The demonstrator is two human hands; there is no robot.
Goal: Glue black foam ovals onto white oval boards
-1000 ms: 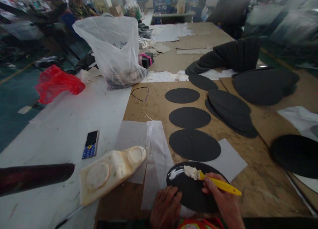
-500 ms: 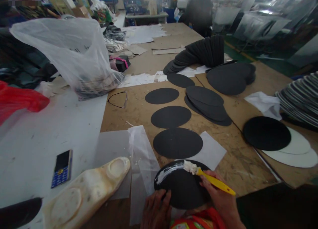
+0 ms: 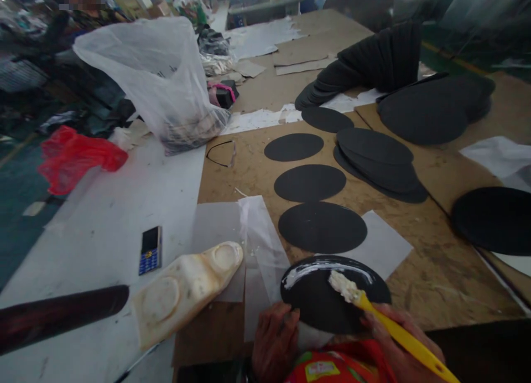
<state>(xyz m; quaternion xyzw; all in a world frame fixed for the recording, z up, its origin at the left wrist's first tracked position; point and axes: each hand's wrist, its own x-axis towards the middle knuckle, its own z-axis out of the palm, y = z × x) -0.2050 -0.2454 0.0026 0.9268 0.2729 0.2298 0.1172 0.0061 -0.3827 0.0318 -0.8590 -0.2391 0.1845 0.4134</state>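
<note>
In front of me lies a glossy black oval disc (image 3: 315, 300) with a white streak of paste along its far rim. My right hand (image 3: 400, 336) is closed around the yellow handle of a brush (image 3: 394, 322). The brush's clotted whitish head rests over the disc, right of its middle. My left hand (image 3: 276, 338) has its fingers bent together at the disc's near left edge, pinning it there. Just beyond, a dull black oval sheet (image 3: 322, 227) lies partly over white paper (image 3: 385, 242).
More black oval sheets (image 3: 310, 182) run away from me, with stacks (image 3: 373, 62) at the far right. To the left are a cream plastic form (image 3: 191, 289), a phone (image 3: 150, 250), glasses (image 3: 224, 153), a clear bag (image 3: 153, 78) and a red bag (image 3: 78, 159).
My right hand has swept the brush rightward and nearer me, and the white streak now reaches along the far rim to the right. The view has turned a little left.
</note>
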